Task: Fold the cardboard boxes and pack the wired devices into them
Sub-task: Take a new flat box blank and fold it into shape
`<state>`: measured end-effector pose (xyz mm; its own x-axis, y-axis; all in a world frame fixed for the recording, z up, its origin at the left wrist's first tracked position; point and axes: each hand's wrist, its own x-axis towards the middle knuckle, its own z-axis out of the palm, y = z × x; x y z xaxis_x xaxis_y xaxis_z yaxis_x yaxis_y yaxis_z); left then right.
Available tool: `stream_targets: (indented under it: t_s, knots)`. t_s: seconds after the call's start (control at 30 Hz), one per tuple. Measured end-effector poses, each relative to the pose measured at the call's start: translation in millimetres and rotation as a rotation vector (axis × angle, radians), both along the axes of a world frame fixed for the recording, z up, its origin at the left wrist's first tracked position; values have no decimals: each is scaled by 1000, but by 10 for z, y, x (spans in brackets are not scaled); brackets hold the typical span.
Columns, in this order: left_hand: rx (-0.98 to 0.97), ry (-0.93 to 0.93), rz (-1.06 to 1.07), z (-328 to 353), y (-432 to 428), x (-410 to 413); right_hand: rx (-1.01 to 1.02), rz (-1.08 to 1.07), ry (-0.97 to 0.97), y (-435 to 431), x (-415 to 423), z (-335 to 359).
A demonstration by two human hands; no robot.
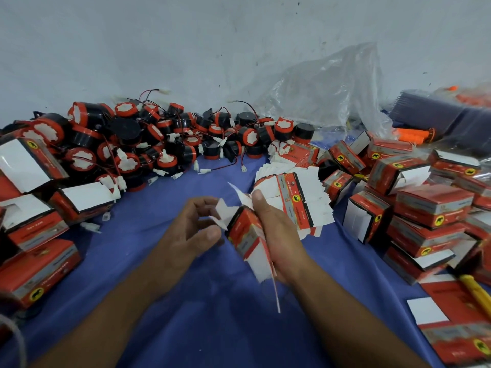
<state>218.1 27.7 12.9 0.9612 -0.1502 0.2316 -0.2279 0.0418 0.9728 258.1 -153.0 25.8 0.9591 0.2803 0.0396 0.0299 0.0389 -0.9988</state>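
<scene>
A half-folded red cardboard box [243, 235] is held between the two hands above the blue cloth [212, 309]. The left hand [191, 224] pinches its white flap with curled fingers, and the right hand [276, 232] grips its body from the right side, thumb up. The pile of wired devices [159, 139] lies well apart by the wall, and the stack of flat boxes [297, 197] lies just behind the right hand.

Scuffed pale grey wall [159, 49], blue cloth [212, 322] covering the work surface, soft even light
</scene>
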Motion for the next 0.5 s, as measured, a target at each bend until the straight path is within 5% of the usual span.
stream_targets:
  t_s: [0.13, 0.33, 0.5]
  knots:
    - [85, 45, 19, 9, -60, -37, -52, 50, -123, 75, -77, 23]
    - [-159, 152, -104, 181, -98, -70, 76, -53, -187, 46, -59, 47]
    - [-22, 29, 257, 274, -71, -70, 66, -78, -235, -12, -2, 49]
